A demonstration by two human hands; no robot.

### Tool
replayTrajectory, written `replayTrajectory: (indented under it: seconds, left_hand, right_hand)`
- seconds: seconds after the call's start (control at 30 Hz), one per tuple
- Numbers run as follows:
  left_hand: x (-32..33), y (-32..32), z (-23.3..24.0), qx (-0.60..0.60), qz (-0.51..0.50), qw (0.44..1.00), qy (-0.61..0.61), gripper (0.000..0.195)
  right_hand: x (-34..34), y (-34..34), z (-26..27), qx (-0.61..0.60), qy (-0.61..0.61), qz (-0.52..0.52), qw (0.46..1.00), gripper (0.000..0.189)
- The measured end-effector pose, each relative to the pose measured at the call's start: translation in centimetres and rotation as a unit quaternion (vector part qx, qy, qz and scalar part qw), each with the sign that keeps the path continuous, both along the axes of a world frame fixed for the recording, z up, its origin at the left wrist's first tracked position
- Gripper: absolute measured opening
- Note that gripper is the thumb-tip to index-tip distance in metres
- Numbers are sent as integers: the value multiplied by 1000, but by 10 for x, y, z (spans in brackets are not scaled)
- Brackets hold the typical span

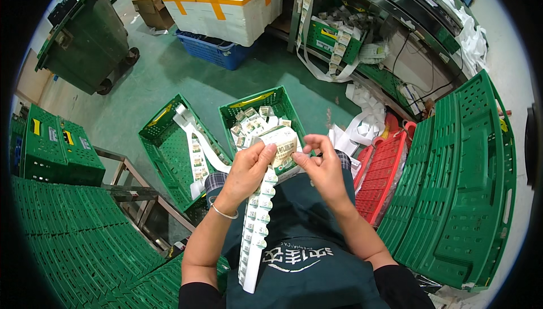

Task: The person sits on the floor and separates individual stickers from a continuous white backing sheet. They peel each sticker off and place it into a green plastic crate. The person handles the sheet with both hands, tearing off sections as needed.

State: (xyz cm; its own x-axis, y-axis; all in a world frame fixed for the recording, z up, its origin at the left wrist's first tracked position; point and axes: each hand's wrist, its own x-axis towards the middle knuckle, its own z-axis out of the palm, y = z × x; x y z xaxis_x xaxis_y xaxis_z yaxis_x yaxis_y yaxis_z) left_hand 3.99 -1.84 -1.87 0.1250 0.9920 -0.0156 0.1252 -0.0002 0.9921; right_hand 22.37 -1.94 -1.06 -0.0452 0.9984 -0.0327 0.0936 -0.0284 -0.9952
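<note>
My left hand (250, 162) grips a pale printed paper package (285, 143) near its left edge, with the thumb on top. A long strip of round-edged labels (257, 215) hangs from under this hand down over my dark apron (314, 224). My right hand (324, 162) is at the package's right edge, its thumb tip at the printed face and its index finger bent and apart from the thumb. Beyond the package, a green plastic crate (263, 95) holds several small printed packs (250, 122). White backing tape (212, 156) runs from a second green crate (159, 150) toward my left hand.
Stacked green crates stand at left (63, 220) and right (449, 194), beside a red crate (382, 177). Ahead are a foam box (250, 16) on a blue crate (216, 52), a wheeled bin (85, 42) and a metal bench (292, 33). Loose paper tape (369, 116) lies on the floor.
</note>
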Motion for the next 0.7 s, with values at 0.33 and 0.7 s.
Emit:
replayTrajectory:
  seconds: [0.33,0.7]
  left_hand:
    - [14,-1,27,-73,-134,980,-131,25]
    - [-76,74,-50,-218,-1,958,-187,19]
  right_hand:
    - [-3,36,23,-51,147,99,983,9]
    - [72,84,-60,-225,195,-7,955,11]
